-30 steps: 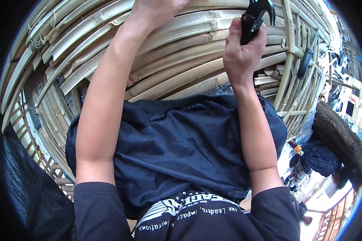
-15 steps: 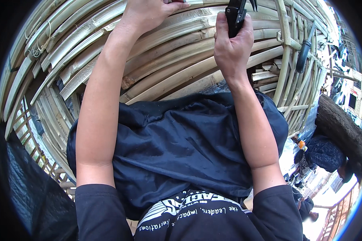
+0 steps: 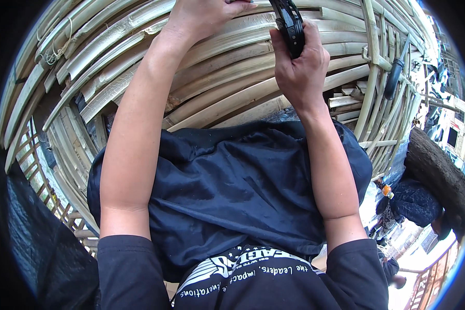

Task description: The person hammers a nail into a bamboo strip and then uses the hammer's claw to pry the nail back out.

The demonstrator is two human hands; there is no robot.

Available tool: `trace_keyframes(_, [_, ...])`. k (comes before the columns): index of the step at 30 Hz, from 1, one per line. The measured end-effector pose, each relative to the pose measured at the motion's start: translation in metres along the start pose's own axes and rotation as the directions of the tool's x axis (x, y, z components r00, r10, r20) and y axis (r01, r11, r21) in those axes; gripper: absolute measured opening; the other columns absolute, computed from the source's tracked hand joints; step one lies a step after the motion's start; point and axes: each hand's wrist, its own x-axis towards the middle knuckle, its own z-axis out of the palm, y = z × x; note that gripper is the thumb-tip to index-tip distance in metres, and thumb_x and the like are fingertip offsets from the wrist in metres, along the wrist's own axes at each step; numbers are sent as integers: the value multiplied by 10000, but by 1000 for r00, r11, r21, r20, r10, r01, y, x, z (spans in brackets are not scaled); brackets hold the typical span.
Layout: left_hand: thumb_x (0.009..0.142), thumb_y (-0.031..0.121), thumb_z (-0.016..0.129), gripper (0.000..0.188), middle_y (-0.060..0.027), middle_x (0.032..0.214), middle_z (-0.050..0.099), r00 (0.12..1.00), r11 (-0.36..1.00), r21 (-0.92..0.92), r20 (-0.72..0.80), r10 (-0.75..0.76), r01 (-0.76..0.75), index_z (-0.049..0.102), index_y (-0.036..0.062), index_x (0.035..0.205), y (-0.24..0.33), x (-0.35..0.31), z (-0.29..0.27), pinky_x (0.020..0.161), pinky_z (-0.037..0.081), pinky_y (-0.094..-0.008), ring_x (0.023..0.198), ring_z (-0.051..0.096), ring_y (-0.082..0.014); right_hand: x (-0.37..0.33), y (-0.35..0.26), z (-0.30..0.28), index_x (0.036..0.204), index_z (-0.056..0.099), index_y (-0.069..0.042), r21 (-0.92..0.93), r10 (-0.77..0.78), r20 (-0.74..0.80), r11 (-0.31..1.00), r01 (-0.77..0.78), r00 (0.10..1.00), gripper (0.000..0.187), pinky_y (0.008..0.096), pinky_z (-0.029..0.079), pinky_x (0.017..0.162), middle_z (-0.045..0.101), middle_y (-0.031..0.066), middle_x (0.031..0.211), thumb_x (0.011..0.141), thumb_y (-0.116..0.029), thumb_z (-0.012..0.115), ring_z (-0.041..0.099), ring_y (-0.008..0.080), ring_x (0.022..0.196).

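My right hand (image 3: 305, 70) is wrapped round a black multi-tool (image 3: 289, 28) with riveted handles, held upward over the split bamboo strips (image 3: 227, 82). The tool's far end is cut off by the top edge. My left hand (image 3: 204, 18) is closed near the top edge, to the left of the tool. Its fingers pinch something small and greyish that I cannot make out. Both forearms reach over a dark blue cloth (image 3: 237, 181) spread across my lap.
A black-handled tool with a thin blade (image 3: 394, 78) hangs in the bamboo uprights (image 3: 369, 67) at the right. Beyond lie a thick log (image 3: 439, 170), a person in dark clothes (image 3: 416, 201) and an orange bottle (image 3: 386, 191). Bamboo lattice (image 3: 46, 181) stands at the left.
My left hand has shifted slightly right. In my right hand the multi-tool has tilted to the left, and its hooked prong no longer shows at the top.
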Motion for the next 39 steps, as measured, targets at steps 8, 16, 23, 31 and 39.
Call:
trace_keyframes(8, [800, 83, 822, 133, -103, 788, 692, 998, 996, 70, 19, -56, 54, 728, -11, 800, 0, 4, -3, 617, 522, -325, 675, 637, -179, 4, 5, -2, 1081, 579, -26, 13, 78, -30, 997, -78, 997, 252, 385, 503, 593, 661, 134, 722, 954, -172, 740, 658, 307, 600])
trace_keyframes(16, [797, 82, 822, 143, -108, 791, 692, 999, 999, 7, -25, -32, 32, 716, -13, 791, -3, 2, 0, 617, 517, -344, 674, 644, -199, -1, 8, 0, 1107, 579, -27, -25, 27, 1, 999, -27, 1000, 265, 408, 523, 603, 680, 150, 756, 951, -169, 739, 686, 343, 654])
trace_keyframes(23, [778, 102, 814, 152, -120, 781, 677, 998, 999, 36, -58, -16, 18, 709, -5, 804, -3, 1, 1, 631, 503, -371, 672, 645, -234, -8, -6, -6, 1172, 564, -31, -166, -69, 1, 984, 69, 998, 304, 454, 549, 618, 698, 177, 806, 950, -166, 721, 697, 397, 702])
trace_keyframes(31, [760, 87, 808, 121, -108, 787, 694, 998, 998, 17, -28, -62, 62, 715, 13, 782, -4, 0, 1, 651, 518, -376, 696, 663, -230, -14, -13, -15, 1190, 553, -34, -229, -302, -73, 933, 278, 951, 341, 437, 522, 593, 672, 149, 884, 912, -128, 725, 675, 347, 688])
trace_keyframes(39, [765, 83, 787, 84, -99, 805, 708, 998, 999, 44, -62, -21, 24, 725, 28, 778, -4, -1, 1, 656, 534, -369, 712, 681, -235, -17, -6, -1, 1193, 558, -26, -223, -92, 59, 969, 103, 994, 322, 435, 529, 603, 685, 173, 836, 940, -151, 716, 696, 365, 712])
